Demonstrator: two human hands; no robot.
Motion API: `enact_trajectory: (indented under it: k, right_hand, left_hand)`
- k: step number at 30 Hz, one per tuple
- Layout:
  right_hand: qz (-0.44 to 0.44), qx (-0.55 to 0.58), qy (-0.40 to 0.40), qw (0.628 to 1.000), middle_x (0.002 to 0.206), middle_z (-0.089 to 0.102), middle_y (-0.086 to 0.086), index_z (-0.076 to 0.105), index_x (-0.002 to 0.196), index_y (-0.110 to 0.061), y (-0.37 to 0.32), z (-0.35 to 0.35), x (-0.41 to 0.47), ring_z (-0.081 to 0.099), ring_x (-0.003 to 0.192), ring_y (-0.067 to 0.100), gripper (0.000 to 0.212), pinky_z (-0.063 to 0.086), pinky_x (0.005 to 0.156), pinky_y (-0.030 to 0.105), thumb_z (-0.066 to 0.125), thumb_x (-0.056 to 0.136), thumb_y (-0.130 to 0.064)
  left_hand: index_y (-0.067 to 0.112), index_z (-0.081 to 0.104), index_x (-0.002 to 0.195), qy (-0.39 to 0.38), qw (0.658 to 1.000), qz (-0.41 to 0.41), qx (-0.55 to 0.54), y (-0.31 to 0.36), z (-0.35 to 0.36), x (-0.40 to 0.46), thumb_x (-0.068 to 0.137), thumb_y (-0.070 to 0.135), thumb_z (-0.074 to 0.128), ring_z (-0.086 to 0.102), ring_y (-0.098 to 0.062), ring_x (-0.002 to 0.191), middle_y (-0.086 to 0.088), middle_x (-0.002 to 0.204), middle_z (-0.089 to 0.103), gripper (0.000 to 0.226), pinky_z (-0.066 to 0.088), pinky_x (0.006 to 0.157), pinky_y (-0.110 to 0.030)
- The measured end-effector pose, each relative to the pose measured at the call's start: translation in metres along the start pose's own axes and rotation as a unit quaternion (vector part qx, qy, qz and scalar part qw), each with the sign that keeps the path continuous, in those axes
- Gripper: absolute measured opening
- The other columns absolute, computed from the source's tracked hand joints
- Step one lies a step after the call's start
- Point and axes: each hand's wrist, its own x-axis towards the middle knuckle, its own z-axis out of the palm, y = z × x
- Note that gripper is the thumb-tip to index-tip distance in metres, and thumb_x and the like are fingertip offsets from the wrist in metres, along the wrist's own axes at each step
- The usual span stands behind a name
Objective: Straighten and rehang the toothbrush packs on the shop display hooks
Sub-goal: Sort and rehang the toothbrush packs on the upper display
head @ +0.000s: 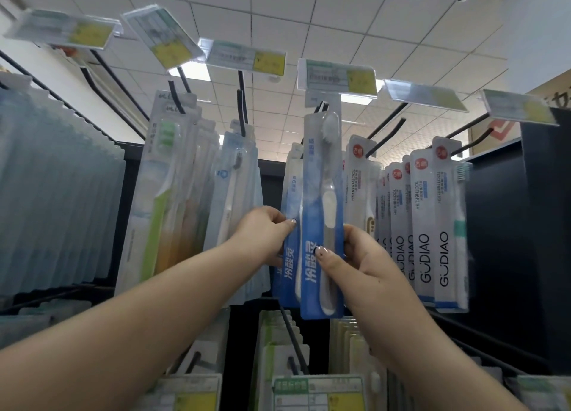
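We pinch a glossy, flat blue toothbrush pack [321,213] in our right hand [355,262], thumb curled on its front. Our left hand [262,234] grips the matching pack behind [289,256], near the black wire hook [319,106].

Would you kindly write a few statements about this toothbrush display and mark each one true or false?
1. The right hand grips the front blue pack. True.
2. The left hand hangs idle below the shelf. False: it pinches the blue pack behind.
3. The GUDIAO packs hang to the right of the blue packs. True.
4. The green-handled brush pack lies on the floor. False: it hangs on a hook at the left.
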Motion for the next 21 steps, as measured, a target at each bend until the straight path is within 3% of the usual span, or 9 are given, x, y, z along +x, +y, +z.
enact_trajectory:
  k: [8,13,21]
  right_hand:
    - [0.054,0.033,0.005,0.998,0.097,0.07,-0.002,0.056,0.102,-0.027,0.003,0.0,0.006,0.069,0.088,0.011,0.013,0.058,0.076,0.033,0.055,0.091,-0.02]
    - [0.108,-0.002,0.002,0.994,0.1,0.068,0.004,0.056,0.101,-0.022,0.009,0.0,0.019,0.066,0.094,0.02,0.009,0.054,0.087,0.045,0.055,0.092,-0.022]
    - [0.138,-0.107,0.008,0.985,0.099,0.058,0.003,0.045,0.089,-0.024,0.014,0.005,0.037,0.059,0.092,0.017,0.01,0.051,0.078,0.031,0.051,0.094,-0.02]
  left_hand:
    - [0.003,0.056,0.1,0.005,1.0,-0.013,0.023,0.004,0.002,-0.001,0.093,0.024,0.054,0.065,-0.024,0.076,-0.017,0.095,0.064,0.022,0.058,0.058,-0.034]
    - [0.002,0.057,0.101,0.002,0.999,-0.032,0.018,0.004,0.003,-0.001,0.094,0.021,0.052,0.066,-0.031,0.085,-0.02,0.1,0.065,0.021,0.057,0.061,-0.036]
    - [0.001,0.054,0.113,0.009,0.998,-0.055,0.023,0.002,0.005,0.0,0.096,0.017,0.047,0.061,-0.032,0.092,-0.023,0.109,0.06,0.025,0.054,0.071,-0.04]
